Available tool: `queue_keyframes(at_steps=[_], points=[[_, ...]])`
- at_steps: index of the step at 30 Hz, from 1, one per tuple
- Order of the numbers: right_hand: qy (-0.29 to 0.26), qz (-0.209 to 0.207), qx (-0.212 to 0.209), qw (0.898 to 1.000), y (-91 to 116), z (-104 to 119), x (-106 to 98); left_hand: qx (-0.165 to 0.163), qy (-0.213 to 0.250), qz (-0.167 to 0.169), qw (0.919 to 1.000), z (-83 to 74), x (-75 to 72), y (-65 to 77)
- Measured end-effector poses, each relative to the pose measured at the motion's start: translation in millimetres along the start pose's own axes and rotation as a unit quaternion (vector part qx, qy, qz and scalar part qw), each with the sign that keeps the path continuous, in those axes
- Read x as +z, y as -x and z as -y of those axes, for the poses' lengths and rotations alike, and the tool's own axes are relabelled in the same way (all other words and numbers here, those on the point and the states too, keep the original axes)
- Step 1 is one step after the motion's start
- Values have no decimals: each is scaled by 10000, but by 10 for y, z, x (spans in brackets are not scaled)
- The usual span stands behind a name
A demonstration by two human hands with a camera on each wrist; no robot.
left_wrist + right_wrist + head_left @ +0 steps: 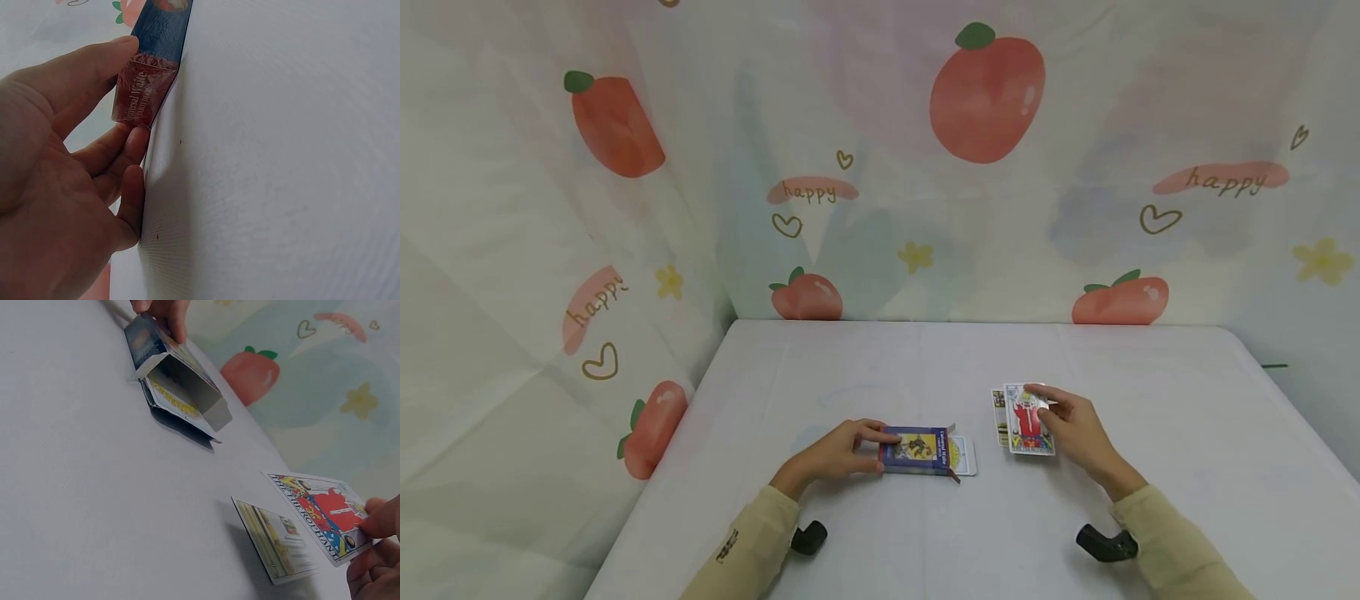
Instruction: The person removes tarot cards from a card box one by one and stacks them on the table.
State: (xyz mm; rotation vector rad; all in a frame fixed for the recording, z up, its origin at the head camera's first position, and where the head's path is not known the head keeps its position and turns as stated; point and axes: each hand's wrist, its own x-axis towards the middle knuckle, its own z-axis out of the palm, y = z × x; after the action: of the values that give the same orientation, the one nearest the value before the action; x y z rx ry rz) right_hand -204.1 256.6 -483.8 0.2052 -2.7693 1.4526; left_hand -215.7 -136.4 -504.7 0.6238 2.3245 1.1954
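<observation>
My left hand [838,454] grips the closed end of a blue and red tarot card box [917,451], thumb and fingers on opposite sides. The box lies on the white table with its open end to the right. A card [959,457] pokes out of that end, and the right wrist view shows room inside the box. My right hand [1078,433] pinches a Hierophant tarot card [331,515] by its edge, above the table. Partly behind it is a second tarot card [275,542], tilted over its shadow; whether the hand holds this one I cannot tell.
White cloth covers the table [850,367]. A fruit-patterned curtain [880,242] hangs along the back and left. Black curved pieces stick out by both sleeves, one by the left [809,538] and one by the right [1107,544].
</observation>
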Motion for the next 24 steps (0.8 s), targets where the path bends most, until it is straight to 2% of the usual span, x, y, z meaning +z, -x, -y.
queue_keyframes(at_steps=[13, 24], points=[[-151, -105, 180, 9997, -138, -49, 10, 36, 49, 14, 10000, 23, 1, -8], [-176, 10, 255, 9995, -231, -91, 52, 44, -68, 0, 10000, 14, -1, -8]])
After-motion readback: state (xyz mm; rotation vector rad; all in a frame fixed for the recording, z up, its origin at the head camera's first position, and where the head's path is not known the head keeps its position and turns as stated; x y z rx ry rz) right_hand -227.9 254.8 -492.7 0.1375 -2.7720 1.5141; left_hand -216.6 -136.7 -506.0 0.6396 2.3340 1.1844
